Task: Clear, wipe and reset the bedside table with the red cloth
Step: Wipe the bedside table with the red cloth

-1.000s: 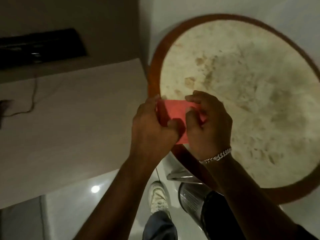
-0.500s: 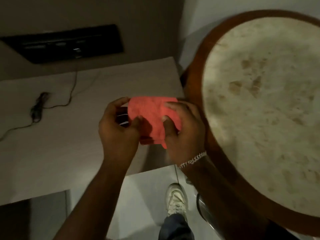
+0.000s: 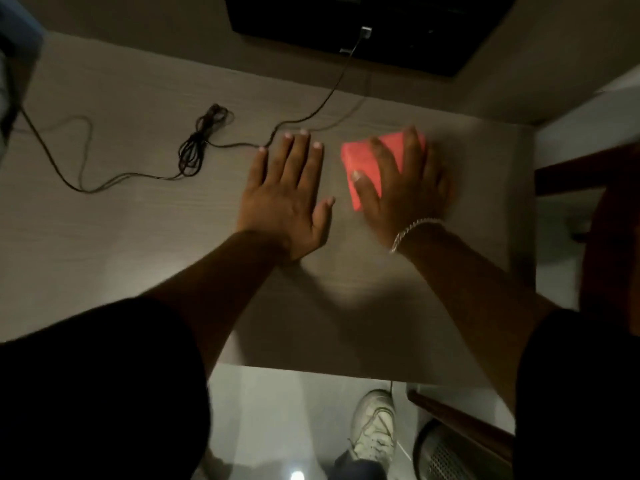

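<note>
The folded red cloth point(image 3: 360, 161) lies flat on the pale wood-grain bedside table point(image 3: 138, 237), toward its right end. My right hand point(image 3: 405, 181) presses down on the cloth with spread fingers and covers most of it. My left hand point(image 3: 287, 192) rests palm-down on the bare tabletop just left of the cloth, fingers apart, holding nothing. A silver bracelet circles my right wrist.
A thin dark cable point(image 3: 204, 136) with a coiled bundle snakes across the table's back left, plugged into a black wall panel point(image 3: 363, 26). The round table's dark wooden rim point(image 3: 588, 171) shows at the right. A white shoe point(image 3: 374, 427) and a metal bin point(image 3: 446, 455) stand on the floor below.
Both hands carried the cloth from over the round table leftward to the bedside table. The left hand let go, and the right hand now presses the cloth flat on the top.
</note>
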